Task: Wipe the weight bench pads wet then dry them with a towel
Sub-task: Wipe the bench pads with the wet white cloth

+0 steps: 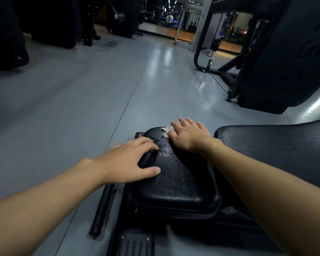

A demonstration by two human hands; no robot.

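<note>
A small black seat pad lies in front of me, its textured top glistening wet near the far end. My right hand lies flat with straight fingers on a small whitish cloth at the pad's far end; only a corner of the cloth shows past the thumb. My left hand rests on the pad's left edge, fingers spread and arched, thumb on the top surface. A longer black bench pad stretches away to the right, separated from the seat pad by a gap.
Grey gym floor spreads ahead and to the left. A dark machine with a black frame stands close at the right. More dark machines line the back left. A black bar and a ribbed foot plate sit below the seat.
</note>
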